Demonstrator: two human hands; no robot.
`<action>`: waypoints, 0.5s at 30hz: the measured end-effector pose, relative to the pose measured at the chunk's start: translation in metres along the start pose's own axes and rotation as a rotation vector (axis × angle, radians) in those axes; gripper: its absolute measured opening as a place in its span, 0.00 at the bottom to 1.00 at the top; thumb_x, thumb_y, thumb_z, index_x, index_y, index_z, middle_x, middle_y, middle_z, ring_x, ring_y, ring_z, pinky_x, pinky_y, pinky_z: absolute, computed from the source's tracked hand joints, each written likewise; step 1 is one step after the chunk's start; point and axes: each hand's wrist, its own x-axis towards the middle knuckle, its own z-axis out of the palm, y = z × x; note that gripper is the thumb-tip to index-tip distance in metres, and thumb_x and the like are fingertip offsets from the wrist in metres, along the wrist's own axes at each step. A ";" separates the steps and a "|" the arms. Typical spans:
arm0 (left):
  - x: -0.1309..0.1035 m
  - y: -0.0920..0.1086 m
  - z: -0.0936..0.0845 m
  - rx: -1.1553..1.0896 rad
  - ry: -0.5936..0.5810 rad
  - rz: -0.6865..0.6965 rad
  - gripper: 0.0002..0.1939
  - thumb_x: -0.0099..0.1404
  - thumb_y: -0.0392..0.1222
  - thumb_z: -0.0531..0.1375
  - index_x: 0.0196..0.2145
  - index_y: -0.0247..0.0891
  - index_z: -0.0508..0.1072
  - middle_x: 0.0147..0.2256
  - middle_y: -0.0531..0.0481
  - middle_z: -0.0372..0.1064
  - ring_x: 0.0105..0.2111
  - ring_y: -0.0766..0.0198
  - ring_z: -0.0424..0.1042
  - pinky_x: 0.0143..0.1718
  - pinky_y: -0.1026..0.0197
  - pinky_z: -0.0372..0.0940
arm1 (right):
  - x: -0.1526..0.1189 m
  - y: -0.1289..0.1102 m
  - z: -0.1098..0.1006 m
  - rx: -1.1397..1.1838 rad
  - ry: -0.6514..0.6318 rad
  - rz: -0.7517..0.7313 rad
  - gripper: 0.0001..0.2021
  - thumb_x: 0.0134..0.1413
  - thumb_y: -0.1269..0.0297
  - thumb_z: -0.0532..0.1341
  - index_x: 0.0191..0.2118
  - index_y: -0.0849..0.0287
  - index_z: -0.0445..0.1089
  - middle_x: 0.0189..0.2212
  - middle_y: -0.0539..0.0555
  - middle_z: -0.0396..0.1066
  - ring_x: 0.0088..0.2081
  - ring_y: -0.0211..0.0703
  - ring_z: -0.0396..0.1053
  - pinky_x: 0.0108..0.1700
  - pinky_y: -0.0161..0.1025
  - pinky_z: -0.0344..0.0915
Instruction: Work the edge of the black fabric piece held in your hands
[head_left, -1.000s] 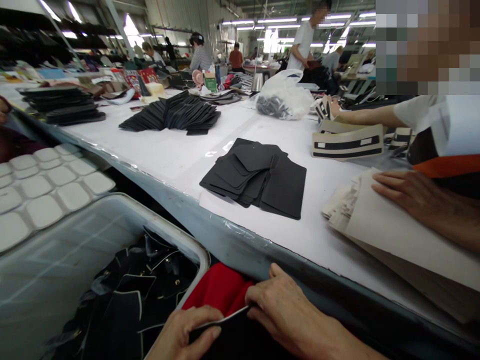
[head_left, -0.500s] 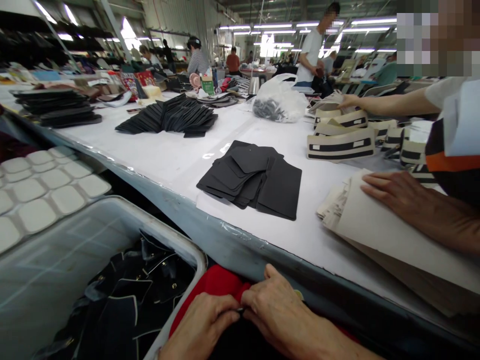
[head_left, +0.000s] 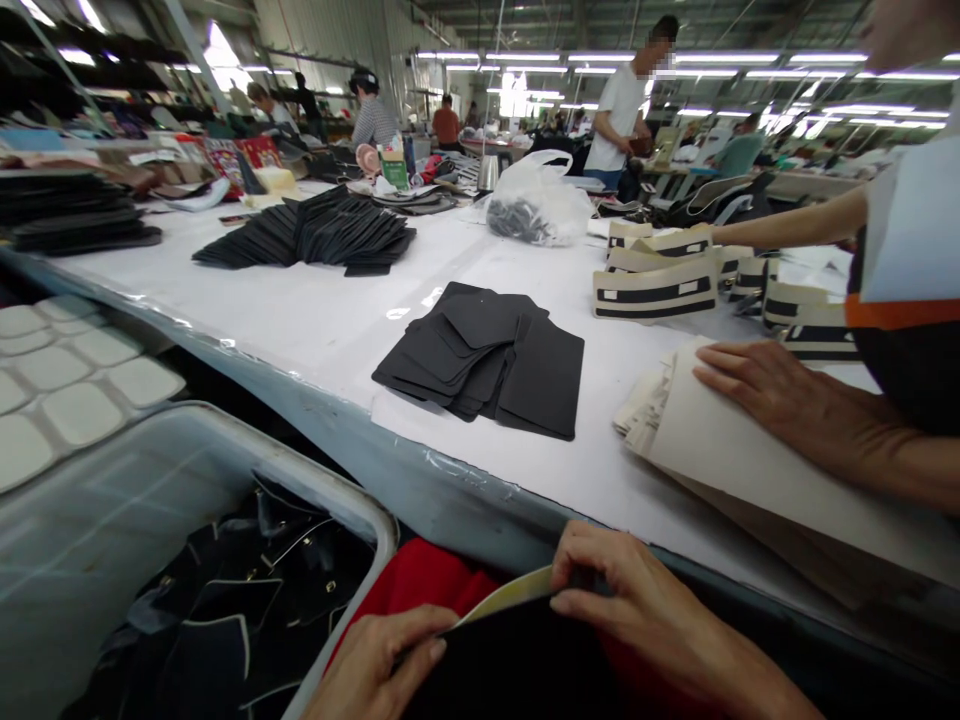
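Low at the table's near edge, a black sheet piece [head_left: 517, 650] with a pale yellowish inner face spans my two hands. My left hand [head_left: 382, 655] pinches its left edge between thumb and fingers. The upper right edge is gripped by my right hand [head_left: 622, 590], fingers curled over it. Red cloth [head_left: 420, 590] shows behind and beneath the piece. The lower part of the piece runs out of the frame. On the white-topped table [head_left: 322, 310] ahead lies a loose stack of black flat pieces [head_left: 480, 355].
At lower left a grey plastic bin [head_left: 300, 445] holds dark pieces with metal bits. Fanned black pieces [head_left: 307, 230] and a plastic bag [head_left: 536, 200] sit farther back. At right, a co-worker's hand [head_left: 795, 390] rests on pale sheets [head_left: 720, 420], near cream-and-black strips [head_left: 656, 285].
My hands have moved apart, the right one up and rightward, so the black piece's edge and pale inner face now show between them. The view has shifted slightly right.
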 end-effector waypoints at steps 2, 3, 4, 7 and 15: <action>0.000 0.001 0.001 -0.009 -0.008 -0.005 0.16 0.70 0.47 0.53 0.43 0.43 0.79 0.35 0.53 0.76 0.38 0.59 0.75 0.39 0.66 0.65 | 0.000 0.002 0.002 0.048 0.036 -0.052 0.03 0.49 0.72 0.61 0.28 0.57 0.68 0.36 0.49 0.67 0.39 0.42 0.66 0.40 0.36 0.58; 0.001 0.001 0.001 -0.010 -0.010 -0.009 0.16 0.70 0.48 0.53 0.42 0.42 0.79 0.35 0.52 0.76 0.37 0.59 0.74 0.39 0.65 0.65 | 0.000 0.004 0.003 0.067 0.046 -0.071 0.03 0.49 0.71 0.61 0.28 0.57 0.68 0.39 0.50 0.67 0.40 0.43 0.66 0.42 0.37 0.59; 0.001 0.001 0.002 -0.013 -0.006 -0.014 0.15 0.70 0.48 0.53 0.40 0.40 0.78 0.35 0.51 0.75 0.36 0.59 0.73 0.38 0.65 0.65 | 0.000 0.005 0.005 0.080 0.050 -0.081 0.03 0.50 0.70 0.61 0.28 0.57 0.67 0.39 0.50 0.68 0.41 0.43 0.67 0.43 0.37 0.59; 0.000 0.002 0.004 -0.025 0.022 -0.010 0.14 0.68 0.46 0.54 0.35 0.38 0.76 0.32 0.51 0.72 0.33 0.61 0.70 0.34 0.66 0.65 | 0.002 0.012 0.011 0.099 0.038 -0.065 0.03 0.53 0.67 0.60 0.29 0.57 0.66 0.33 0.50 0.70 0.36 0.44 0.68 0.39 0.38 0.60; -0.002 -0.004 0.007 -0.062 0.015 -0.026 0.16 0.66 0.40 0.54 0.47 0.43 0.78 0.46 0.49 0.78 0.49 0.55 0.74 0.53 0.60 0.64 | 0.004 0.019 0.015 0.157 0.036 -0.054 0.05 0.52 0.65 0.60 0.28 0.58 0.67 0.27 0.50 0.70 0.31 0.43 0.66 0.34 0.37 0.59</action>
